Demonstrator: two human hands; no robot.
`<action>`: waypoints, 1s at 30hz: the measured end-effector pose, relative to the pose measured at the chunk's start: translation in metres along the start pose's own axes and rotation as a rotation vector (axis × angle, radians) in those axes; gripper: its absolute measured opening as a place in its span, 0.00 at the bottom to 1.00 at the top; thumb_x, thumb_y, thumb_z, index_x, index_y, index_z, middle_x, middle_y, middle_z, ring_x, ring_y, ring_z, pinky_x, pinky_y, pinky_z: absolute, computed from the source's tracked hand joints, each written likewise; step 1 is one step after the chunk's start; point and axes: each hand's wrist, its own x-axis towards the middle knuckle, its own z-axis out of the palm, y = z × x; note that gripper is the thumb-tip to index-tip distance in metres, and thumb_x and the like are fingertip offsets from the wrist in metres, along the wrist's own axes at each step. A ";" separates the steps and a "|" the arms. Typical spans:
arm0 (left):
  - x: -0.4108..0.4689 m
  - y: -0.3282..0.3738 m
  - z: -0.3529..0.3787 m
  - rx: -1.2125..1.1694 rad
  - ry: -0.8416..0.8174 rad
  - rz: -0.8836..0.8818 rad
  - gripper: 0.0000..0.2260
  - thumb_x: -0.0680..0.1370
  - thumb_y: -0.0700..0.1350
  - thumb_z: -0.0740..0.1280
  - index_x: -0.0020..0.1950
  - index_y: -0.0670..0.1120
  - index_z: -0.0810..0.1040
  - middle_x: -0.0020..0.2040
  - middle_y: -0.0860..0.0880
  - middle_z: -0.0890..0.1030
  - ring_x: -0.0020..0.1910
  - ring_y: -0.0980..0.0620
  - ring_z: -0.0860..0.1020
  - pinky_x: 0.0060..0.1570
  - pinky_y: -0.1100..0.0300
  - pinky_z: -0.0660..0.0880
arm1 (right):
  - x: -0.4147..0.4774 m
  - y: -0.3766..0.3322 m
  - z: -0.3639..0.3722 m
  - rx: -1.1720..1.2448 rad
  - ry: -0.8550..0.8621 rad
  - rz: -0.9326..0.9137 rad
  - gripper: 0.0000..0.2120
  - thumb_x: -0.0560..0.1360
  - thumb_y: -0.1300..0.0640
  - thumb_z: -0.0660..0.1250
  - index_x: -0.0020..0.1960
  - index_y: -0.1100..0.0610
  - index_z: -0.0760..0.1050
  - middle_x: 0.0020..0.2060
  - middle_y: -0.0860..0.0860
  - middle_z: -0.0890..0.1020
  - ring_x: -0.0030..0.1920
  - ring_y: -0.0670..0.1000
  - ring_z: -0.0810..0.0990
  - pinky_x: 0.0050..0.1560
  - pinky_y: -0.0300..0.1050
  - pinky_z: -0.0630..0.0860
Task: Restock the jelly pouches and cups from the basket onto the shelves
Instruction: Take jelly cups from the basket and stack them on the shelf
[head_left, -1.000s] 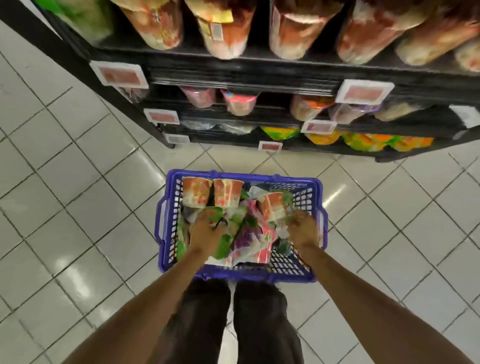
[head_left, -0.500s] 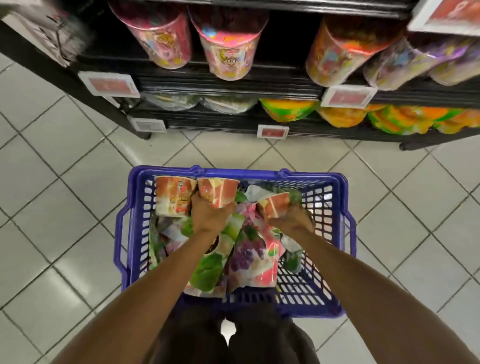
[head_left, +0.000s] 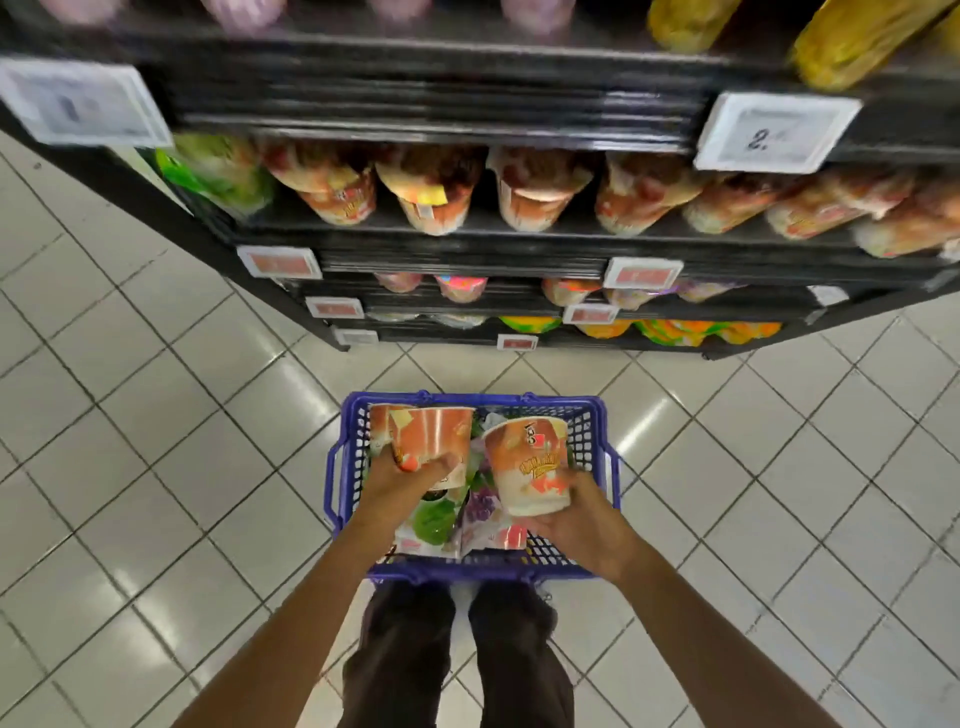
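A blue plastic basket (head_left: 597, 431) stands on the tiled floor in front of my feet, with jelly pouches (head_left: 441, 519) lying inside. My left hand (head_left: 400, 483) grips an orange jelly cup (head_left: 431, 436), lifted above the basket's left side; a second cup seems to sit right behind it. My right hand (head_left: 582, 519) holds another orange and white jelly cup (head_left: 530, 467) from below, raised over the basket's right half. The black shelves (head_left: 467, 244) rise just beyond the basket, and one level carries a row of similar orange cups (head_left: 530, 197).
Lower shelf levels hold pink cups (head_left: 460, 288) and yellow-green pouches (head_left: 675, 330). White price tags (head_left: 774, 132) stick out from the shelf edges. Yellow bags (head_left: 852, 41) lie on the top level. White floor tiles (head_left: 156, 467) spread to both sides of the basket.
Both hands have each lifted a jelly cup out of the basket. My view has tilted up and drawn back, showing more shelf levels.
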 end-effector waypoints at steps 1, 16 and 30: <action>-0.026 0.022 -0.007 -0.020 -0.030 0.000 0.21 0.70 0.48 0.77 0.61 0.48 0.78 0.53 0.48 0.83 0.55 0.47 0.81 0.57 0.50 0.77 | -0.028 -0.005 0.022 0.019 -0.045 -0.029 0.30 0.72 0.52 0.68 0.71 0.62 0.68 0.68 0.64 0.73 0.70 0.66 0.70 0.72 0.66 0.62; -0.299 0.270 -0.099 -0.435 -0.383 0.450 0.31 0.71 0.35 0.71 0.73 0.41 0.66 0.58 0.42 0.81 0.55 0.43 0.80 0.53 0.51 0.80 | -0.325 -0.091 0.260 -0.076 -0.366 -0.647 0.39 0.58 0.48 0.83 0.64 0.62 0.75 0.64 0.61 0.78 0.64 0.61 0.77 0.58 0.56 0.77; -0.437 0.409 -0.164 -0.467 -0.708 0.907 0.51 0.50 0.59 0.84 0.66 0.35 0.72 0.54 0.37 0.82 0.46 0.42 0.84 0.36 0.55 0.82 | -0.460 -0.134 0.389 -0.194 -0.533 -1.118 0.45 0.60 0.55 0.81 0.72 0.61 0.65 0.61 0.62 0.79 0.60 0.62 0.79 0.58 0.53 0.79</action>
